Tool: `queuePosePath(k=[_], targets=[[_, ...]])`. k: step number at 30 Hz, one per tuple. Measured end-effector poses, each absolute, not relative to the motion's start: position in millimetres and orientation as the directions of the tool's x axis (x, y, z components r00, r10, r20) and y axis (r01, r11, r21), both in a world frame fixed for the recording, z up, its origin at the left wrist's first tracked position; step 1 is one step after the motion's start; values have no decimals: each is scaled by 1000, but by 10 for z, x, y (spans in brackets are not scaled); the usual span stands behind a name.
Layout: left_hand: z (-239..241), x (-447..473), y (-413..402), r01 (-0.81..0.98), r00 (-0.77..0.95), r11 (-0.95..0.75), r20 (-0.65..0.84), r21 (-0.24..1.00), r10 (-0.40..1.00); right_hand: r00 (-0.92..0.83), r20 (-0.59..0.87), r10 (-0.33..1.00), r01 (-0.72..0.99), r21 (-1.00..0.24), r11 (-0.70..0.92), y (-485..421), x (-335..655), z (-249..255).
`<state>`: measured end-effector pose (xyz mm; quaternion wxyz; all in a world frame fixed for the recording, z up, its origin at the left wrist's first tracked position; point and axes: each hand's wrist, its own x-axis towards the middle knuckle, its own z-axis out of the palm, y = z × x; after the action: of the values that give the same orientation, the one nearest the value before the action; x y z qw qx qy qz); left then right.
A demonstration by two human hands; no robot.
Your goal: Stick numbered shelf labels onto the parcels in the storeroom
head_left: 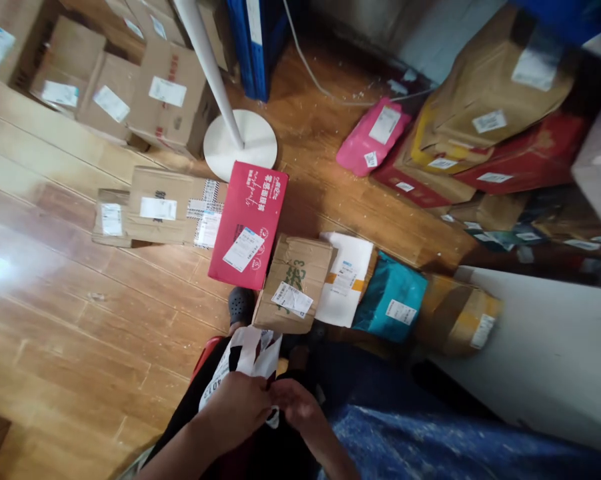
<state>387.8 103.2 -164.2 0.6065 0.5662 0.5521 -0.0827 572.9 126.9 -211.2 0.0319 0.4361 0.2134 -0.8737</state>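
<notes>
head camera looks steeply down, near floor (80, 320)

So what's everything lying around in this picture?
white parcel bag: one, white with black print, held in both hands
red box: one, red, on the floor by the lamp base
brown carton: one, brown, right of the red box
teal parcel: one, teal, floor, further right
pink parcel: one, pink, by the right-hand pile
lamp base: one, white, round
wooden floor: brown
left hand: grips the bag
right hand: pinches the bag
</notes>
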Motion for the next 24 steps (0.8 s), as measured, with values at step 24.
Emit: queuePosePath(k=[24], targets=[[-937,3479,773,-188,-28,768,-785,612,619,-460,-857,233,4,-264,-964,1520,4977,-1060]])
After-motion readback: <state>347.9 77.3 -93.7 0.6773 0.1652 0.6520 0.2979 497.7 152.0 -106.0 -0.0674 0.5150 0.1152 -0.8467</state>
